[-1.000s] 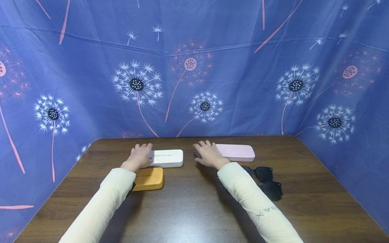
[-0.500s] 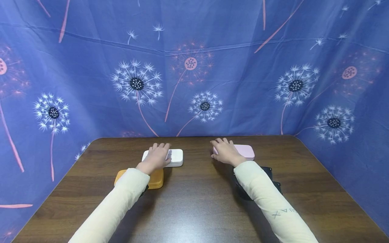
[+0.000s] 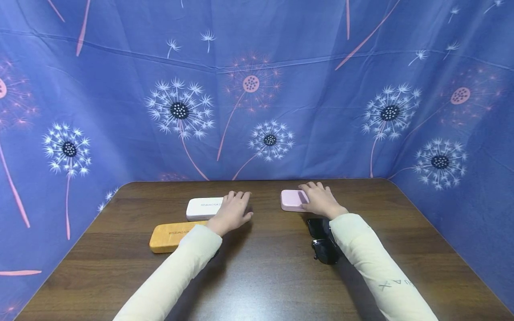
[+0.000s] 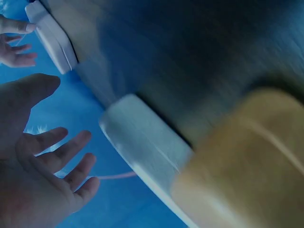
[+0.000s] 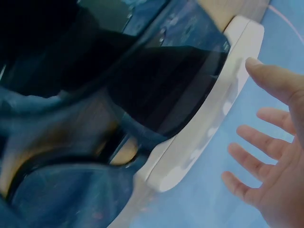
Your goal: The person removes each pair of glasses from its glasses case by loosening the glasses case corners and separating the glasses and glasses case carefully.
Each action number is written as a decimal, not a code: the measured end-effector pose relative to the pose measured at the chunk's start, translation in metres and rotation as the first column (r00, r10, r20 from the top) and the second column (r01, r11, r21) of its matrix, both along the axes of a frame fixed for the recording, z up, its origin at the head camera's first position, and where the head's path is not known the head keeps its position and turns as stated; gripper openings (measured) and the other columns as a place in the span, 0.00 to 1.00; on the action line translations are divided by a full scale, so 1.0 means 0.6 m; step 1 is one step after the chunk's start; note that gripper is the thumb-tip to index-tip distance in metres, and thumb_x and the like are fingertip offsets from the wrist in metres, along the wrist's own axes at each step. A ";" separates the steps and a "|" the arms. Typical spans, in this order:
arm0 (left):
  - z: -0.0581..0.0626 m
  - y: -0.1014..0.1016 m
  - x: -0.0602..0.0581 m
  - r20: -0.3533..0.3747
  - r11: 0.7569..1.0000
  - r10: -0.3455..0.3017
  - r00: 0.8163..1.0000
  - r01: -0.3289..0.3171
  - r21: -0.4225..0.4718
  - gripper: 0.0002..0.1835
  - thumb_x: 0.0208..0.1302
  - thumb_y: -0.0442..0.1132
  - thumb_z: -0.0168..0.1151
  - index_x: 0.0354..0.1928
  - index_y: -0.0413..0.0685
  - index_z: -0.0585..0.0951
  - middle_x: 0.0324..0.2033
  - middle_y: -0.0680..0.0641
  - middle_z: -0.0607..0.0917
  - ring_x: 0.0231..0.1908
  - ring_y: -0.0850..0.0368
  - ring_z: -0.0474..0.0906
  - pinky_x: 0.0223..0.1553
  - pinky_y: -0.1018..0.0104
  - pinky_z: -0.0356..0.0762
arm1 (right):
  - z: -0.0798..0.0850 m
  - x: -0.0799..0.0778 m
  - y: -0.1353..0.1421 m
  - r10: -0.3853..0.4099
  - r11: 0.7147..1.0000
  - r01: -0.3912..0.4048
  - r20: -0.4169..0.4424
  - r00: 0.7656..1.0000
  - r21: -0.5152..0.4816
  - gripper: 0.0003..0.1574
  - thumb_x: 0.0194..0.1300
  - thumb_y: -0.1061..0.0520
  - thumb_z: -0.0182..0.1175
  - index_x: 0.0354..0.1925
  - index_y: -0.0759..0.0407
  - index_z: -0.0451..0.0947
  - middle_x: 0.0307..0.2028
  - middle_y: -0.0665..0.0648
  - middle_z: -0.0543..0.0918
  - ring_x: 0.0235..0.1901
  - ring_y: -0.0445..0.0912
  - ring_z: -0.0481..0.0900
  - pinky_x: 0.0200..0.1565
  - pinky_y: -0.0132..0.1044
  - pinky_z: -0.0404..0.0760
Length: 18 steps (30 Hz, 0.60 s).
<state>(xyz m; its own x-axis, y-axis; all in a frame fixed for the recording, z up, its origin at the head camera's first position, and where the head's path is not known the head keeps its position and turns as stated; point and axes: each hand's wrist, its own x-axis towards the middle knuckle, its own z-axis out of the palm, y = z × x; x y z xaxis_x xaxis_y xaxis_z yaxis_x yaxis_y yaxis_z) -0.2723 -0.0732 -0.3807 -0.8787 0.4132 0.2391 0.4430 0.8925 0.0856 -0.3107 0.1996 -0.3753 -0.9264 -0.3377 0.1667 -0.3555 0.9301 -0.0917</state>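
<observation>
My left hand (image 3: 232, 213), fingers spread, hovers over the right end of a white glasses case (image 3: 202, 207) and hides that end. Just in front of it lies an orange glasses case (image 3: 166, 237), partly covered by the left sleeve. With fingers loosely extended, my right hand (image 3: 322, 201) is over the right part of a pink glasses case (image 3: 292, 200). Dark sunglasses (image 3: 326, 251) lie below that hand, partly behind the sleeve. The left wrist view shows an empty left palm (image 4: 35, 180), and the right wrist view shows relaxed fingers (image 5: 259, 164) beside the pink case (image 5: 209, 118).
A brown wood-grain table (image 3: 261, 276) bears all these things. Blue cloth (image 3: 321, 147) with a dandelion print hangs along its back and sides. A second pair of dark sunglasses (image 3: 317, 227) sits close behind the front pair.
Both hands have swept to the right above the table. The left passed across the white case, the right across the pink case. The cases and sunglasses stay where they were.
</observation>
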 end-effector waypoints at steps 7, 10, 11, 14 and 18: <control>-0.013 0.035 -0.009 -0.025 1.000 -0.017 1.000 0.018 0.008 0.31 0.56 0.48 0.61 0.59 0.42 0.66 0.51 0.41 0.77 0.51 0.42 0.70 0.53 0.50 0.66 | -0.007 -0.005 0.044 -0.044 0.999 0.044 0.044 0.998 0.014 0.45 0.44 0.50 0.68 0.59 0.62 0.66 0.56 0.68 0.71 0.53 0.65 0.66 0.47 0.61 0.66; -0.017 0.050 -0.012 -0.021 1.000 -0.014 1.000 0.014 -0.001 0.32 0.56 0.49 0.61 0.60 0.42 0.65 0.52 0.42 0.77 0.52 0.43 0.70 0.53 0.51 0.66 | -0.006 -0.005 0.059 -0.063 0.998 0.063 0.050 0.997 0.008 0.46 0.43 0.50 0.69 0.59 0.64 0.65 0.55 0.70 0.71 0.53 0.66 0.66 0.46 0.62 0.66; -0.019 0.055 -0.013 -0.025 1.000 -0.013 1.000 0.013 -0.003 0.32 0.56 0.49 0.61 0.60 0.43 0.65 0.52 0.42 0.77 0.52 0.43 0.70 0.53 0.51 0.67 | -0.006 -0.004 0.063 -0.072 0.997 0.072 0.054 0.996 0.004 0.47 0.43 0.50 0.69 0.59 0.64 0.65 0.55 0.70 0.70 0.53 0.67 0.66 0.47 0.63 0.65; -0.024 0.069 -0.017 -0.027 1.000 -0.009 1.000 0.009 -0.008 0.32 0.56 0.50 0.61 0.60 0.44 0.65 0.52 0.43 0.77 0.52 0.44 0.70 0.53 0.52 0.67 | -0.007 -0.004 0.076 -0.096 0.995 0.096 0.065 0.993 -0.001 0.48 0.42 0.50 0.70 0.59 0.65 0.64 0.56 0.71 0.70 0.53 0.68 0.66 0.48 0.65 0.64; -0.030 0.088 -0.021 -0.014 1.000 0.000 1.000 0.000 -0.006 0.32 0.57 0.51 0.60 0.60 0.45 0.65 0.52 0.43 0.77 0.51 0.45 0.71 0.53 0.53 0.68 | -0.010 -0.004 0.088 -0.120 0.993 0.121 0.087 0.989 -0.006 0.49 0.42 0.50 0.71 0.60 0.65 0.64 0.55 0.72 0.70 0.52 0.68 0.65 0.49 0.67 0.63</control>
<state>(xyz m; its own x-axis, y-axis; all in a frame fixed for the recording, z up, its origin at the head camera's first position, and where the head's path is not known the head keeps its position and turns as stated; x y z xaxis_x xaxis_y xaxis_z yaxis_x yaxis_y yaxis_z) -0.2850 -0.0207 -0.3986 -0.8753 0.4146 0.2488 0.4440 0.8929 0.0741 -0.3129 0.2523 -0.3814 -0.9714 -0.2208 0.0874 -0.2308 0.9645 -0.1280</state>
